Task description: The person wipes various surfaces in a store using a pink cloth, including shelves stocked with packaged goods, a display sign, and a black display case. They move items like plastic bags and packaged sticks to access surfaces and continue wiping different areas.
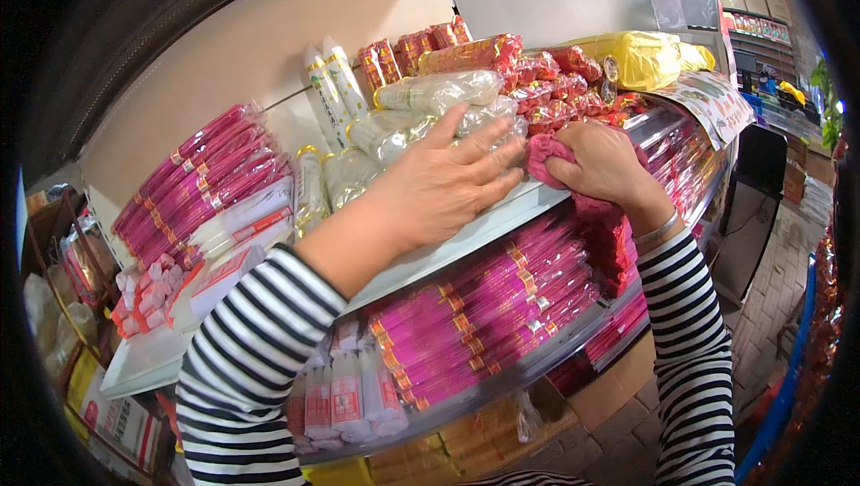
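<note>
My left hand (447, 180) is spread over clear-wrapped white rolls with gold ends (437, 93), fingers apart; whether it touches them I cannot tell. In my right hand (601, 160) a crumpled pink cloth (551, 157) is gripped at the front edge of the white shelf (463, 234). Part of the cloth (608, 244) hangs down over the shelf edge. Just behind that hand lie red foil-wrapped packages (544, 99) in a stack.
Left on the shelf stand bundled magenta sticks (201, 177) and pale wrapped candles (225, 234). A lower shelf holds more magenta bundles (484, 304) and white packets (346, 395). A yellow-wrapped package (638, 59) sits at the right. Cardboard (611, 378) lies below, and a brick-patterned floor (772, 264) runs right.
</note>
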The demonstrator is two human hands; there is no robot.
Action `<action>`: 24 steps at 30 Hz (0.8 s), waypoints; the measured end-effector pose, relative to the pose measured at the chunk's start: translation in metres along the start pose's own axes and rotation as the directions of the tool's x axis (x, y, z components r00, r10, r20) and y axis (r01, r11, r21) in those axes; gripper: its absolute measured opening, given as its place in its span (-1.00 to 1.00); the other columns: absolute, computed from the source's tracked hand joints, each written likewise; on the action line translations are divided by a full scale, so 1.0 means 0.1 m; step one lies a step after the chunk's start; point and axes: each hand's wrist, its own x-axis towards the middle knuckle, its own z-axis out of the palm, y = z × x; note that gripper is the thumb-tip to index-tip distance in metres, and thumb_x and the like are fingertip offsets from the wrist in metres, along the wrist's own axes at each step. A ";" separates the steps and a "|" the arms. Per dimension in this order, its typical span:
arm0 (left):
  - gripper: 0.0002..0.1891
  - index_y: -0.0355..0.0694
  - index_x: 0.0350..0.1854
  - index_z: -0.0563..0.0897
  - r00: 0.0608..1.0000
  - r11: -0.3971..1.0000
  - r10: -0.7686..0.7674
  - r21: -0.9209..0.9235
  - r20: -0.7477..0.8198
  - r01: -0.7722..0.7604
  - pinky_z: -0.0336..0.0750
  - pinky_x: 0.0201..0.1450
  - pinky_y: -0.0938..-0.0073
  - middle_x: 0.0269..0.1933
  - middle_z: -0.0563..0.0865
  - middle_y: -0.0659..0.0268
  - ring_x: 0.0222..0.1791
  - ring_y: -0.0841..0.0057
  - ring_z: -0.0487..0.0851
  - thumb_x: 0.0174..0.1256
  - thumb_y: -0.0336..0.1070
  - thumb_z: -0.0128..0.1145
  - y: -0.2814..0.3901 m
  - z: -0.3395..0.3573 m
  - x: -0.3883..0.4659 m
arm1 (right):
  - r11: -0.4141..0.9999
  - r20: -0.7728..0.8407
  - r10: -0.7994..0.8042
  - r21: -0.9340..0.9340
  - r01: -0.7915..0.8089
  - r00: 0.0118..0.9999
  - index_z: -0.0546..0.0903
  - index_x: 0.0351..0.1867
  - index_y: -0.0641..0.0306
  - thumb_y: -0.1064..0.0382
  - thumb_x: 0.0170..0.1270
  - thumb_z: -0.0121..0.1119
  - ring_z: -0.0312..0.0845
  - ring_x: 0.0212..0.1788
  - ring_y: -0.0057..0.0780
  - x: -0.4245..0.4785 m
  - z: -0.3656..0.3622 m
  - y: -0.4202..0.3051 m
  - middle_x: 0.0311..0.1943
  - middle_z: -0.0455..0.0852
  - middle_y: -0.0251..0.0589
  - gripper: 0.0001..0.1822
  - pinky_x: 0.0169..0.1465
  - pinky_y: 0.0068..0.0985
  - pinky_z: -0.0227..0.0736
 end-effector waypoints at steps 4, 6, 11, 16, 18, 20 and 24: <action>-0.55 -0.06 0.23 0.48 0.995 0.991 0.050 0.122 0.084 -0.060 -0.13 0.47 0.01 0.31 0.45 0.32 0.43 0.42 0.20 0.33 -0.18 -0.22 -0.06 0.28 0.06 | 0.997 0.105 0.065 0.030 -0.068 0.992 0.66 -0.35 0.24 -0.08 0.04 0.09 0.63 -0.25 0.01 0.08 -0.01 0.09 -0.40 0.69 0.04 -0.59 -0.12 -0.15 0.50; -0.55 -0.07 0.24 0.47 0.995 0.991 0.062 0.116 0.072 -0.070 -0.14 0.47 0.02 0.31 0.46 0.32 0.42 0.43 0.22 0.33 -0.18 -0.22 -0.10 0.31 0.06 | 0.994 0.131 0.099 0.033 -0.104 0.986 0.67 -0.31 0.20 -0.13 0.00 0.10 0.64 -0.27 -0.01 0.16 0.02 0.20 -0.39 0.70 0.03 -0.56 -0.12 -0.19 0.51; -0.56 -0.09 0.24 0.47 0.996 0.993 0.075 0.082 0.056 -0.080 -0.15 0.47 0.04 0.29 0.47 0.32 0.41 0.44 0.26 0.35 -0.19 -0.23 -0.10 0.41 0.10 | 0.997 0.108 0.041 0.054 -0.048 0.993 0.67 -0.31 0.25 -0.13 0.02 0.10 0.63 -0.26 0.02 0.17 0.11 0.33 -0.41 0.69 0.06 -0.54 -0.11 -0.18 0.49; -0.55 -0.10 0.24 0.45 0.991 0.986 0.101 0.121 0.086 -0.111 -0.11 0.47 0.05 0.30 0.46 0.34 0.42 0.43 0.23 0.35 -0.18 -0.23 -0.13 0.33 0.07 | 0.998 0.076 -0.057 -0.016 0.059 0.995 0.67 -0.36 0.24 -0.05 0.05 0.13 0.62 -0.28 0.01 0.03 -0.08 0.05 -0.43 0.68 0.02 -0.62 -0.15 -0.18 0.49; -0.55 -0.09 0.24 0.46 0.991 0.987 0.098 0.117 0.096 -0.109 -0.10 0.46 0.04 0.30 0.45 0.34 0.42 0.43 0.22 0.34 -0.18 -0.23 -0.14 0.34 0.09 | 0.999 0.030 -0.043 -0.015 0.044 0.999 0.67 -0.37 0.24 -0.04 0.06 0.14 0.61 -0.29 0.01 0.04 -0.10 0.05 -0.43 0.67 0.02 -0.63 -0.15 -0.18 0.50; -0.56 -0.10 0.23 0.47 0.989 0.985 0.097 0.130 0.109 -0.111 -0.09 0.46 0.04 0.31 0.44 0.34 0.42 0.43 0.22 0.34 -0.17 -0.23 -0.12 0.34 0.07 | 0.999 -0.020 -0.029 0.029 0.030 0.999 0.67 -0.36 0.23 -0.02 0.05 0.16 0.61 -0.29 0.01 0.01 -0.09 0.04 -0.44 0.67 0.02 -0.65 -0.16 -0.18 0.50; -0.59 -0.02 0.21 0.49 0.993 0.989 0.067 0.124 0.096 -0.079 -0.11 0.46 0.03 0.32 0.43 0.35 0.42 0.45 0.23 0.33 -0.18 -0.17 -0.10 0.15 -0.05 | 0.983 -0.252 0.177 0.088 -0.160 0.952 0.68 -0.26 0.18 0.02 0.03 0.19 0.61 -0.24 0.01 -0.05 -0.28 0.10 -0.36 0.69 0.03 -0.66 -0.12 -0.19 0.50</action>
